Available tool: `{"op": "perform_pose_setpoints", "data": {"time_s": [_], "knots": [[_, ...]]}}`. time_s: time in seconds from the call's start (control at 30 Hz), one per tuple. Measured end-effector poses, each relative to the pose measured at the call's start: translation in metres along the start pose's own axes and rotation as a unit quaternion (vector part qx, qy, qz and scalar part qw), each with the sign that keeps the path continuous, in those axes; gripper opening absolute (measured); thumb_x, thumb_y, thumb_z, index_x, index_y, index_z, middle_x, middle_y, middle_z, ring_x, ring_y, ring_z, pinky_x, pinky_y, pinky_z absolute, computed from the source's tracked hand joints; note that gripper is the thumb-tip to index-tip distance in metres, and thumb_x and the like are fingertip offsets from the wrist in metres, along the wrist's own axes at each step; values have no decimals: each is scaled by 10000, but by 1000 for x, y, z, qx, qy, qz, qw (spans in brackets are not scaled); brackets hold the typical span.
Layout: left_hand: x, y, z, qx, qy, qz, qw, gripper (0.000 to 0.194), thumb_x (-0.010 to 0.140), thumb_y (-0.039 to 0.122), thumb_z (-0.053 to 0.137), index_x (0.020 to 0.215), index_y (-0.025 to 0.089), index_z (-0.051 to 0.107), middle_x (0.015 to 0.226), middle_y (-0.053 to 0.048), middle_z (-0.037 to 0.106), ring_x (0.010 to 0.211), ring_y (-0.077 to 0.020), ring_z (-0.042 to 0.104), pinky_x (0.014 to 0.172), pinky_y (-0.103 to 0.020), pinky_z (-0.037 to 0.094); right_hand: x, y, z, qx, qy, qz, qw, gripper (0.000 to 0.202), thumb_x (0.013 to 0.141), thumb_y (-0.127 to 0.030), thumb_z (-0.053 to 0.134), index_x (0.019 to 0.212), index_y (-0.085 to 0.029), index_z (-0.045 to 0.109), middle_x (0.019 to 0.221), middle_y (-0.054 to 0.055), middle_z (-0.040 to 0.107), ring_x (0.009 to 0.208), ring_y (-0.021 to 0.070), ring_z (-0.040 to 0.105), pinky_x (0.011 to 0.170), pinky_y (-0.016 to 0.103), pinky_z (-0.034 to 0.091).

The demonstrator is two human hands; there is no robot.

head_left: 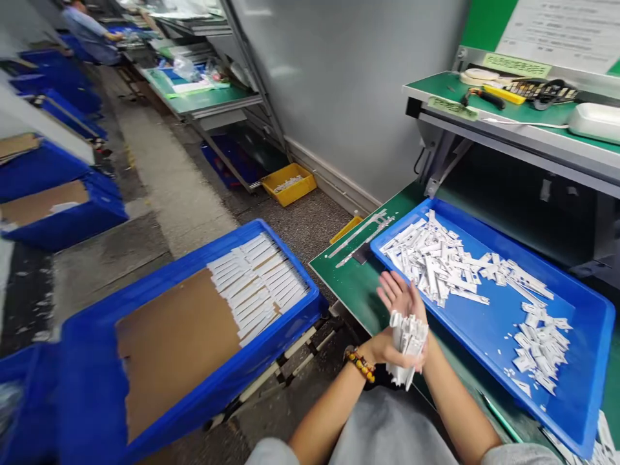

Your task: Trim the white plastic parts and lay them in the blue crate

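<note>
left hand (387, 349): curled round the lower part of a bundle of white plastic strips (408, 345), beaded bracelet (359, 364) at the wrist
right hand (398, 296): fingers spread flat, palm pressed to the top and far side of the bundle; not closed on it
hands together: both meet on the one bundle, over the near table (356, 284) edge, close to the body
bundle position: upright between the palms, ends sticking out below the left hand, just short of the right blue tray (576, 394)
loose stock: heap of white strips (436, 258) in that tray's far-left part, smaller scatter (537, 342) to the right; well apart from the hands
left crate (203, 381): on a low stand beside the table, cardboard sheet (174, 336) inside, neat rows of strips (261, 284) at its far end
doing it well (judgement): keep left grip firm and low, tap with the flat right palm to even the ends; hold strips parallel so none slip out the bottom
risk (judgement): loose squeeze lets the bundle fan out
other: long metal bars (363, 234) on the table; person (90, 29) at a far bench
</note>
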State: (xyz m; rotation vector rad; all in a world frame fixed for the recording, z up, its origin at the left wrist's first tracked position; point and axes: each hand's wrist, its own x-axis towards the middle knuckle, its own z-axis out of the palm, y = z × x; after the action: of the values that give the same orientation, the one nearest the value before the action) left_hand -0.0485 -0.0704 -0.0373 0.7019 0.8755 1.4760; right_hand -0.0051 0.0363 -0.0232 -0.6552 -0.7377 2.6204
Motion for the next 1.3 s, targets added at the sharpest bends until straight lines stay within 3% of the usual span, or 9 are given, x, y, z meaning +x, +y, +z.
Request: {"op": "perform_pose_setpoints", "data": {"time_s": [0.13, 0.2, 0.37, 0.43, 0.53, 0.63, 0.8, 1.03, 1.3], "knots": [[-18, 17, -27, -33, 91, 63, 993, 414, 543, 442, 807, 760, 156, 600, 631, -20, 584, 577, -155, 549, 617, -323, 469, -1, 11, 24, -127, -95, 158, 975, 454, 847, -577, 533, 1031, -191, 684, 1139, 110, 696, 1173, 280, 587, 927, 438, 505], [-33, 22, -43, -67, 163, 98, 980, 437, 531, 418, 821, 791, 160, 583, 619, 6, 554, 559, -124, 523, 602, -290, 449, 1, 22, 32, -120, -68, 91, 986, 437, 844, -587, 523, 1040, -230, 680, 1185, 83, 681, 1189, 260, 578, 939, 428, 498], [-76, 26, -64, -141, 111, 92, 979, 535, 470, 496, 830, 812, 166, 583, 578, 28, 533, 511, -119, 516, 573, -294, 452, 1, 75, 66, -182, -22, 50, 982, 424, 779, -600, 586, 966, -236, 695, 1131, 77, 702, 1141, 274, 605, 916, 437, 509], [-102, 31, -78, -140, 183, 104, 968, 521, 468, 469, 842, 811, 166, 593, 598, 19, 562, 520, -122, 528, 556, -282, 445, -11, 89, 84, -213, -81, 92, 969, 506, 817, -651, 507, 1017, -225, 694, 1177, 100, 678, 1158, 292, 591, 910, 453, 510], [-157, 42, -107, -152, 343, 110, 920, 472, 484, 400, 854, 814, 162, 614, 630, 11, 590, 530, -112, 528, 530, -255, 431, -28, 101, 106, -274, -102, -5, 956, 462, 857, -625, 486, 1037, -248, 685, 1245, 90, 633, 1202, 268, 548, 944, 419, 488], [-213, 47, -130, -171, 443, 94, 875, 440, 494, 378, 860, 798, 151, 639, 662, -5, 618, 555, -118, 553, 528, -245, 441, -28, 134, 121, -458, -108, -92, 877, 295, 803, -471, 662, 982, -237, 671, 1071, 76, 661, 997, 226, 612, 832, 336, 512], [-279, 48, -143, -187, 547, 112, 808, 435, 501, 370, 873, 814, 148, 669, 799, -50, 701, 718, -167, 638, 676, -273, 511, -15, 245, 153, -593, -200, -46, 779, 263, 810, -395, 639, 991, -206, 613, 886, 47, 632, 782, 185, 601, 690, 303, 513], [-360, 53, -163, -193, 574, 63, 793, 396, 482, 344, 870, 767, 145, 680, 696, -17, 688, 611, -144, 609, 615, -260, 494, -9, 330, 184, -514, -214, 96, 825, 311, 742, -476, 710, 828, -204, 585, 796, 21, 607, 734, 174, 593, 658, 290, 487], [-352, 53, -176, -200, 642, 89, 735, 349, 515, 300, 849, 806, 155, 720, 780, -59, 738, 698, -204, 669, 658, -288, 515, 19, 334, 190, -515, -221, 137, 817, 361, 722, -516, 724, 854, -212, 581, 829, 29, 611, 770, 183, 598, 666, 292, 481]]}}
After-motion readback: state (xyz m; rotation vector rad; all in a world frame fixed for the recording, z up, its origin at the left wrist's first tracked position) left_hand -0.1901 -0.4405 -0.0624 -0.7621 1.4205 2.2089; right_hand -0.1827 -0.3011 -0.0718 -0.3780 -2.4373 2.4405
